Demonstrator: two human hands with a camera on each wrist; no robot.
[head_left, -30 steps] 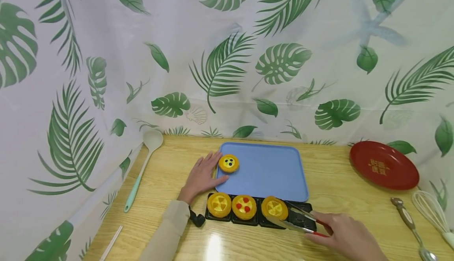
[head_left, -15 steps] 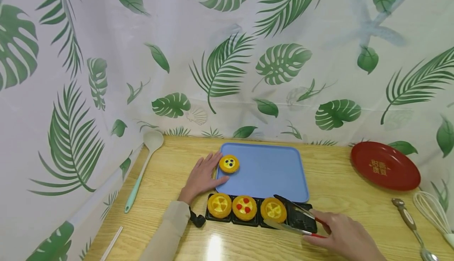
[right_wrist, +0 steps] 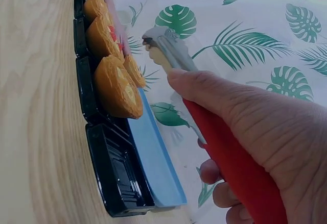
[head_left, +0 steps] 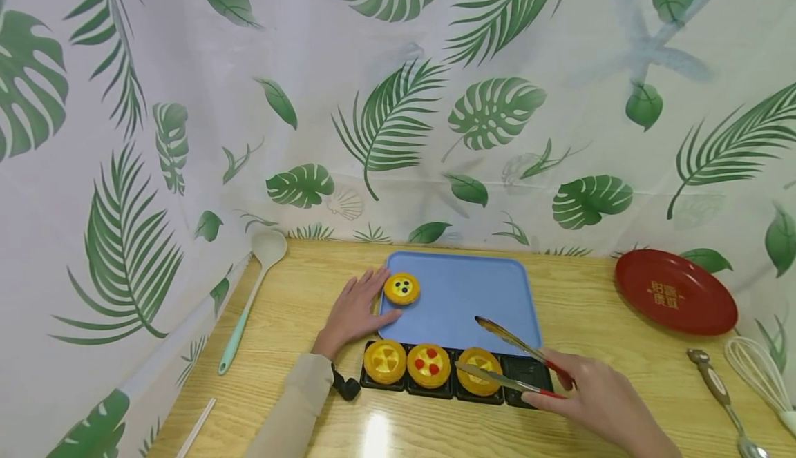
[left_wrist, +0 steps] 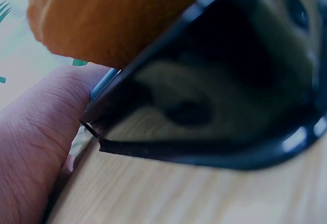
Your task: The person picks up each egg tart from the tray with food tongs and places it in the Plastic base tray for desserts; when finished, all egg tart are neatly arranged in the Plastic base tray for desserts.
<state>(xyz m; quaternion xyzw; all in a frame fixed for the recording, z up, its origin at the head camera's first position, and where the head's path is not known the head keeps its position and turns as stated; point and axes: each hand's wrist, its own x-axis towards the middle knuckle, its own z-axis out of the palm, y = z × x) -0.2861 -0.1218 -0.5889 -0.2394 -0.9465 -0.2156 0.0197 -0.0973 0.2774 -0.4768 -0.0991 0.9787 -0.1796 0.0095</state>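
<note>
My left hand (head_left: 353, 309) rests at the left edge of the blue tray (head_left: 466, 299), fingers extended, thumb over the tray's near-left corner. Beside the fingertips, a small egg tart with dark berries (head_left: 401, 289) sits on that tray. My right hand (head_left: 600, 399) grips red-handled tongs (head_left: 508, 381), their arms spread apart with nothing pinched. The tongs hover over the third tart (head_left: 480, 358) in a black compartment tray (head_left: 528, 373). To its left are a red-dotted tart (head_left: 429, 354) and another yellow tart (head_left: 384, 362). The right wrist view shows the tongs' red handle (right_wrist: 225, 157) under my thumb.
A red oval plate (head_left: 674, 292) lies at the back right. Near it are a whisk (head_left: 755, 371) and a spoon (head_left: 715, 382). On the left lie a ladle with a mint handle (head_left: 249, 302) and chopsticks (head_left: 195, 427). A leaf-patterned curtain (head_left: 398, 133) stands behind.
The tongs have spread wider and come up off the third tart, which stays in its compartment. One tong arm now reaches over the blue tray. My left hand has not moved.
</note>
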